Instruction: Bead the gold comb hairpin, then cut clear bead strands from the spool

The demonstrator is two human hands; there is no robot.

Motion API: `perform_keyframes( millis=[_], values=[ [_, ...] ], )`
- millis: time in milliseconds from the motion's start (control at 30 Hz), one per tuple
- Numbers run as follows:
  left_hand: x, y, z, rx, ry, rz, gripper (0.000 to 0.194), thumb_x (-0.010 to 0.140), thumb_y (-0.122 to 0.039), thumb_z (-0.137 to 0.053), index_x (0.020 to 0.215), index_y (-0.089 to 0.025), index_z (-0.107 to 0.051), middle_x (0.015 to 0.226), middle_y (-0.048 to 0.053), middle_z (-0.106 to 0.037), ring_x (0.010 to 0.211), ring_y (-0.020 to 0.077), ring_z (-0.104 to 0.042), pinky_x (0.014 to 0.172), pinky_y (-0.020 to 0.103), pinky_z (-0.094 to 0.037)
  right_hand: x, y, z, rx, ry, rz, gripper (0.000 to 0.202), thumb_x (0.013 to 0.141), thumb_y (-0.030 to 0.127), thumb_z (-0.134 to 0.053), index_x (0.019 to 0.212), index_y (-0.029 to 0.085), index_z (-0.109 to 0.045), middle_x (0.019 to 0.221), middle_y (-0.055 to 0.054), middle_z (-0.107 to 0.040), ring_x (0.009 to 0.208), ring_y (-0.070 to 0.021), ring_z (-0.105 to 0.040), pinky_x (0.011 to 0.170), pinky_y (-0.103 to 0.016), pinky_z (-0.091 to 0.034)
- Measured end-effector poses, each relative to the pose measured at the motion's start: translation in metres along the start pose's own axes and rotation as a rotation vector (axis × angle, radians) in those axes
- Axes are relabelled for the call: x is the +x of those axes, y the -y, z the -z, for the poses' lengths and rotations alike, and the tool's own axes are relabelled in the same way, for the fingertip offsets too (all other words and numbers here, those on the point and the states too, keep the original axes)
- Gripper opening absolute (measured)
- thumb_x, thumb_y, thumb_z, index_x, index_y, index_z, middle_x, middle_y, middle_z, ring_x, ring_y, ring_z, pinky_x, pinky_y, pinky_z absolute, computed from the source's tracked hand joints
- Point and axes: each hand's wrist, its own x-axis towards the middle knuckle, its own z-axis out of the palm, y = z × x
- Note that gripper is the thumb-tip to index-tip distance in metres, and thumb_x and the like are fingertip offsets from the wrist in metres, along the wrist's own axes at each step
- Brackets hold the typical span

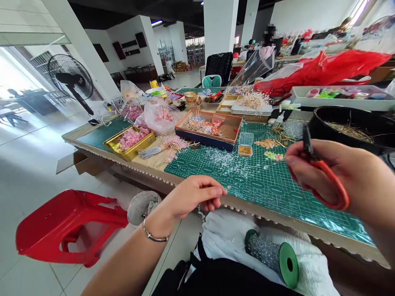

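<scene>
My right hand [330,168] is wrapped round red-handled pliers [331,185], their dark jaws pointing up, above the right part of the green cutting mat [265,193]. Near the table's front edge, my left hand [200,193] has thumb and forefinger pinched together; what they hold, if anything, is too small to make out. A spool of clear beads [268,253] with green ends lies on the white cloth on my lap. Clear beads [228,160] are scattered over the mat, beside a small box of gold beads [245,151].
An orange-lined box [210,127] of stems stands mid-table, a gold tin [129,142] of pink flowers to its left. A black round container [348,127] is at the right. A red stool [70,226] and a bin [143,206] stand at the left.
</scene>
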Motion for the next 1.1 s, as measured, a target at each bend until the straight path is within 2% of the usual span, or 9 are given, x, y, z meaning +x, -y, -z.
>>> perform_keyframes(
  millis=[133, 267, 367, 533, 733, 800, 867, 933, 1100],
  values=[
    [-0.011, 0.000, -0.002, 0.078, -0.049, -0.034, 0.019, 0.084, -0.031, -0.060, 0.091, -0.015, -0.067, 0.065, 0.000, -0.059, 0.055, 0.0058, -0.050, 0.049, 0.017, -0.035, -0.007, -0.006, 0.010, -0.034, -0.060, -0.095, 0.032, 0.078, 0.057, -0.051, 0.077, 0.025, -0.055, 0.055, 0.003, -0.053, 0.044, -0.0101, -0.046, 0.039, -0.022, -0.036],
    [-0.016, -0.008, -0.004, 0.111, -0.100, -0.063, 0.019, 0.084, -0.031, -0.059, 0.090, -0.015, -0.068, 0.061, -0.001, -0.056, 0.054, 0.0057, -0.045, 0.047, 0.017, -0.030, -0.009, -0.011, 0.009, 0.001, 0.033, -0.139, 0.028, 0.083, 0.051, -0.048, 0.077, 0.024, -0.053, 0.054, 0.002, -0.051, 0.046, -0.0099, -0.045, 0.043, -0.023, -0.037],
    [-0.017, -0.010, -0.004, 0.091, -0.100, -0.041, 0.020, 0.083, -0.031, -0.059, 0.092, -0.015, -0.067, 0.065, 0.001, -0.060, 0.053, 0.0062, -0.048, 0.047, 0.018, -0.032, -0.008, -0.012, 0.009, 0.017, 0.072, -0.198, 0.025, 0.087, 0.047, -0.046, 0.081, 0.024, -0.052, 0.055, 0.001, -0.051, 0.046, -0.0102, -0.045, 0.044, -0.025, -0.035],
    [-0.012, -0.010, 0.000, 0.113, -0.107, -0.002, 0.018, 0.081, -0.031, -0.061, 0.084, -0.014, -0.066, 0.069, 0.002, -0.063, 0.053, 0.0071, -0.053, 0.047, 0.019, -0.037, 0.004, -0.017, 0.008, 0.024, 0.028, -0.214, 0.024, 0.087, 0.045, -0.047, 0.078, 0.023, -0.051, 0.055, 0.000, -0.054, 0.046, -0.0110, -0.049, 0.046, -0.026, -0.037],
    [0.004, -0.015, 0.003, 0.011, -0.213, -0.055, 0.015, 0.081, -0.029, -0.061, 0.079, -0.015, -0.064, 0.064, -0.001, -0.059, 0.051, 0.0040, -0.046, 0.045, 0.017, -0.028, 0.009, -0.023, -0.009, -0.006, 0.108, -0.203, 0.038, 0.083, 0.062, -0.045, 0.086, 0.025, -0.050, 0.061, 0.000, -0.057, 0.050, -0.0134, -0.051, 0.049, -0.028, -0.040],
    [0.012, -0.018, 0.002, -0.014, -0.249, -0.088, 0.015, 0.081, -0.029, -0.062, 0.079, -0.014, -0.064, 0.063, -0.001, -0.058, 0.050, 0.0037, -0.043, 0.045, 0.017, -0.027, 0.002, -0.012, -0.021, 0.012, 0.221, -0.104, 0.039, 0.084, 0.064, -0.040, 0.087, 0.026, -0.050, 0.063, 0.001, -0.056, 0.054, -0.0132, -0.051, 0.052, -0.027, -0.041],
    [0.021, -0.020, 0.001, -0.013, -0.283, -0.124, 0.016, 0.081, -0.030, -0.062, 0.080, -0.014, -0.063, 0.063, -0.001, -0.057, 0.051, 0.0041, -0.042, 0.046, 0.017, -0.027, -0.005, 0.002, -0.037, 0.043, 0.477, -0.036, 0.041, 0.086, 0.064, -0.037, 0.086, 0.025, -0.049, 0.062, 0.002, -0.055, 0.054, -0.0129, -0.049, 0.051, -0.026, -0.040],
    [0.029, -0.022, 0.000, 0.007, -0.302, -0.159, 0.016, 0.082, -0.030, -0.061, 0.080, -0.015, -0.063, 0.064, -0.002, -0.057, 0.052, 0.0045, -0.042, 0.047, 0.017, -0.028, -0.008, 0.014, -0.054, 0.069, 0.649, -0.033, 0.044, 0.087, 0.065, -0.033, 0.083, 0.024, -0.047, 0.062, 0.001, -0.054, 0.052, -0.0125, -0.048, 0.048, -0.025, -0.037],
    [0.045, -0.023, -0.002, 0.119, -0.308, -0.176, 0.018, 0.082, -0.033, -0.059, 0.082, -0.015, -0.064, 0.063, -0.001, -0.056, 0.054, 0.0066, -0.043, 0.048, 0.019, -0.031, 0.005, 0.018, -0.078, 0.235, 0.688, -0.108, 0.045, 0.089, 0.063, -0.027, 0.076, 0.022, -0.041, 0.060, 0.000, -0.057, 0.050, -0.0118, -0.051, 0.047, -0.024, -0.036]
  ],
)
